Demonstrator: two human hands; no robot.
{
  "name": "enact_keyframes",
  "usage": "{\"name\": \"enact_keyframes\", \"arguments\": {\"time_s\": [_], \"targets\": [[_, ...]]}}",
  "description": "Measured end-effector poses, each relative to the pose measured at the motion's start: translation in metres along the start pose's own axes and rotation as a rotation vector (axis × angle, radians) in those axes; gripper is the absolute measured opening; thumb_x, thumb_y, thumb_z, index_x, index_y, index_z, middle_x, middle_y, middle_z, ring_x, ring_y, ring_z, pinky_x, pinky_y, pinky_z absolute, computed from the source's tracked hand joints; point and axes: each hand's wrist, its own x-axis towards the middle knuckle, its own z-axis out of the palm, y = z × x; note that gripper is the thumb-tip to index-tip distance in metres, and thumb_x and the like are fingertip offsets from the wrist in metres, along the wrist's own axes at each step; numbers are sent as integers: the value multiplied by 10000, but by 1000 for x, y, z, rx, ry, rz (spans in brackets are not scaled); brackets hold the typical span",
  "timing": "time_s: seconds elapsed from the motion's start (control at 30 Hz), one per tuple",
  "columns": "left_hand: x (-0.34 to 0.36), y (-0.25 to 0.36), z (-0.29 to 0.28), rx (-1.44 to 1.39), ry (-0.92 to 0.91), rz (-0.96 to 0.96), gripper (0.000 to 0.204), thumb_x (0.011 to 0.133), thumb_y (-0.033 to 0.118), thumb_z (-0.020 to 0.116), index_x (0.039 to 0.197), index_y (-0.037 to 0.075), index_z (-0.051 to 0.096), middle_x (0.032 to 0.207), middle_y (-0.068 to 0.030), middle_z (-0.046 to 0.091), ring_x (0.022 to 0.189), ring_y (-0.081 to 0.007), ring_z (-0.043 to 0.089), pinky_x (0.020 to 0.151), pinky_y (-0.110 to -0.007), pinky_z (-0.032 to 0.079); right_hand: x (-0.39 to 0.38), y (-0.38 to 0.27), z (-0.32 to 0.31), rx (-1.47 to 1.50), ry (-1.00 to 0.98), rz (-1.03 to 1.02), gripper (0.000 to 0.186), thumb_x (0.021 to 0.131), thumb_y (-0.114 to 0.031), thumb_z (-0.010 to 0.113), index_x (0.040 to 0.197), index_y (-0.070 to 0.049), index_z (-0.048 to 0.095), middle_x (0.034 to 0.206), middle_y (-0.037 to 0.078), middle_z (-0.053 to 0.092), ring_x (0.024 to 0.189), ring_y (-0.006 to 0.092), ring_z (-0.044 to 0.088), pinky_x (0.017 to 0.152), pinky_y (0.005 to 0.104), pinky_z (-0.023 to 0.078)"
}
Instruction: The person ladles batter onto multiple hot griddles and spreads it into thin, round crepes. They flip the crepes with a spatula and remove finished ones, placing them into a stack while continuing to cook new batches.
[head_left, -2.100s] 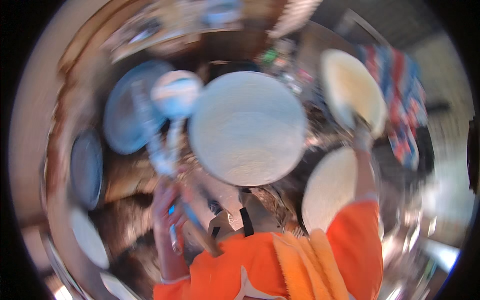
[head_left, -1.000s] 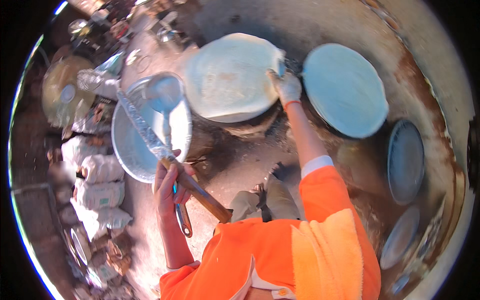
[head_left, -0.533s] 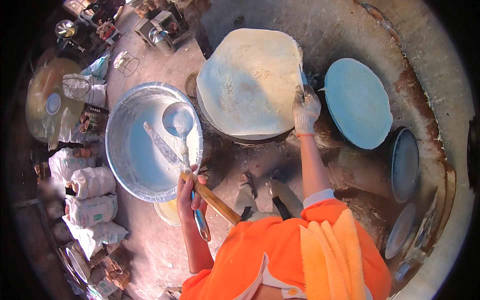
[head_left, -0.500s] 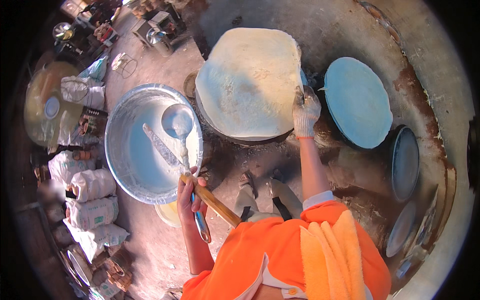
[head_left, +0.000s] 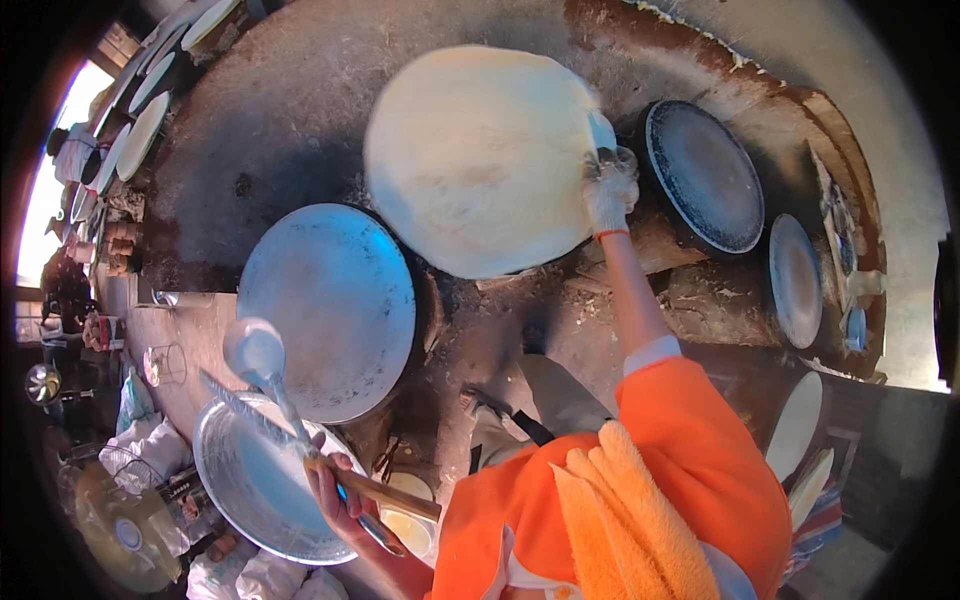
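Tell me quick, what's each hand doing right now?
Left hand: closed, holding a ladle and a long wooden-handled blade.
Right hand, gloved: closed, seemingly pinching the edge of the big pale round sheet.

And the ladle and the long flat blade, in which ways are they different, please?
The ladle ends in a round bowl, while the long flat blade is narrow and straight. The ladle's handle looks like shiny metal; the blade's handle is brown and looks wooden. What they share: both are held together in the left hand, with their working ends pointing up and to the left.
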Motion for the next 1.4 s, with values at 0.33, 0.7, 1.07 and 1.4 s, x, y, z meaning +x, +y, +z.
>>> {"name": "enact_keyframes", "arguments": {"time_s": [0.33, 0.7, 1.07, 1.4], "targets": [[71, -43, 109, 91, 21, -108, 357, 929, 92, 323, 1265, -21, 279, 854, -199, 537, 324, -38, 364, 289, -149, 316, 6, 27, 26, 105, -181, 339, 378, 764, -344, 594, 1037, -82, 577, 974, 133, 609, 845, 300, 594, 725, 382, 475], [149, -37, 88, 159, -391, -123, 345, 921, 133, 392, 1240, 17, 334, 791, -160, 571, 313, -26, 306, 296, -161, 265, -16, -4, 2, 600, 285, 115, 211, 839, -176, 589, 932, 14, 589, 811, 71, 621, 756, 174, 582, 688, 279, 452], [120, -32, 42, 189, -84, -257, 315, 943, 139, 346, 1234, 21, 342, 842, -153, 562, 316, -19, 305, 286, -167, 268, -31, -49, -45, 248, 309, 116, 267, 852, -208, 555, 937, 42, 596, 811, 194, 610, 689, 276, 584, 628, 352, 467], [88, -30, 54, 267, -143, -315, 322, 940, 129, 351, 1242, 21, 335, 857, -159, 566, 322, -26, 304, 294, -175, 257, -28, -43, -60, 441, -625, 344, 846, 743, -638, 485, 1248, 28, 352, 1129, 231, 501, 1022, 305, 529, 848, 359, 447]]}}
